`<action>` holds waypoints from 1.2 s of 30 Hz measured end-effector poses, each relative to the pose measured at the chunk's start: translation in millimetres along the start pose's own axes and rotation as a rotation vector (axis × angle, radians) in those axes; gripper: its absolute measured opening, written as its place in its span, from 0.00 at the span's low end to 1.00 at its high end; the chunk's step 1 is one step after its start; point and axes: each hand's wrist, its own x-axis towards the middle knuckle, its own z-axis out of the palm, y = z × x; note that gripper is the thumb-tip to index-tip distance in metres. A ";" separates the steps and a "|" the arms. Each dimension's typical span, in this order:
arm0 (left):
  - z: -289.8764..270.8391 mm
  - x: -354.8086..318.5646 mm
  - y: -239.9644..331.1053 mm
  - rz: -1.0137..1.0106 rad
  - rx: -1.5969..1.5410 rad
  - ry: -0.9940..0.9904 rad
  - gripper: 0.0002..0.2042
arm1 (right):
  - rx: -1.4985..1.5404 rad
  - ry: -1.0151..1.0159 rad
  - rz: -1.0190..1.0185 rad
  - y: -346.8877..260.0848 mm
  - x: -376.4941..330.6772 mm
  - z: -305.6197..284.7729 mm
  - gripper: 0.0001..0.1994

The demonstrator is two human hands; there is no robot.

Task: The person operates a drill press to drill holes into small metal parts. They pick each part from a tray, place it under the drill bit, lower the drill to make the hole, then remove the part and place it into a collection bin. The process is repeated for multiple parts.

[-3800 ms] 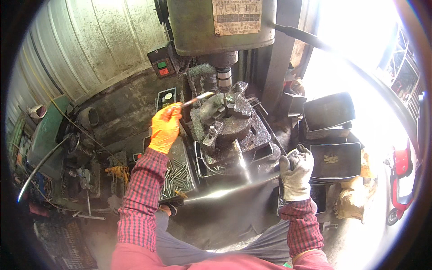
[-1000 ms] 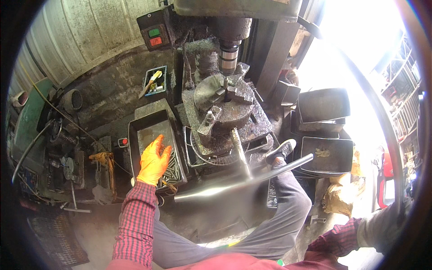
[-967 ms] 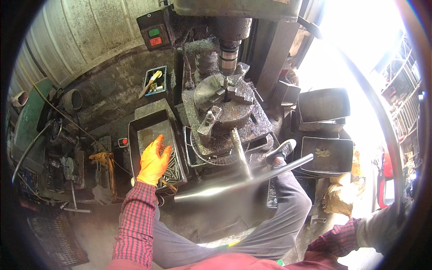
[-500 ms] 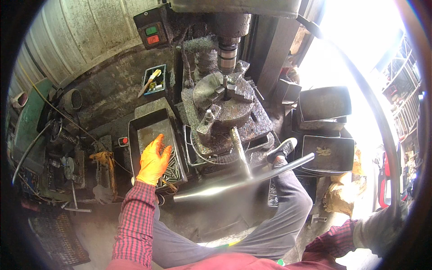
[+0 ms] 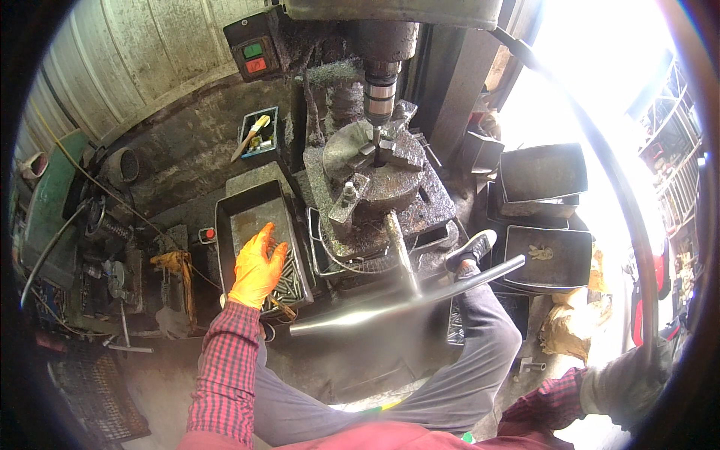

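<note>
My left hand (image 5: 257, 271), in an orange glove, is held over a metal tray (image 5: 221, 247) with its fingers apart and nothing visible in them. Short metal pins (image 5: 291, 285) lie in the tray's near end, beside that hand. At the far right, my right hand (image 5: 622, 386) wears a grey glove and is closed around the lower end of a long curved lever (image 5: 611, 161). The lever runs up to the drill press head (image 5: 390, 9). Below it, the drill chuck (image 5: 380, 94) holds a bit above a round chuck-type vise (image 5: 349, 154) on the table; whether the bit touches a workpiece is hidden.
A shiny crossbar handle (image 5: 409, 304) juts toward me between my knees. Stacked trays (image 5: 544, 172) and a tray with pale gloves (image 5: 547, 255) stand right. A small bin with a brush (image 5: 259, 131) and a green-and-red switch box (image 5: 253, 52) are behind the left tray.
My right hand and the lever's lower end have shifted slightly left and down. My left hand stays almost still over the tray.
</note>
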 end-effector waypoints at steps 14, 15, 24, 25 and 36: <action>2.2 -0.8 1.4 0.032 0.026 0.027 0.27 | 0.344 -0.073 0.062 -2.8 -14.5 -4.4 0.20; 2.5 -0.8 1.7 0.014 0.019 0.015 0.26 | 0.366 -0.111 0.063 -3.4 -14.7 -9.4 0.20; 2.0 3.5 4.6 0.041 0.036 0.044 0.27 | 0.159 -0.161 0.009 0.7 -3.5 -35.9 0.20; 1.0 5.0 4.6 0.051 0.031 0.064 0.27 | 0.216 -0.186 0.015 0.5 -3.2 -30.0 0.20; -15.7 12.5 -1.7 -0.055 -0.042 0.107 0.28 | 0.662 0.159 0.035 14.2 39.0 -19.0 0.17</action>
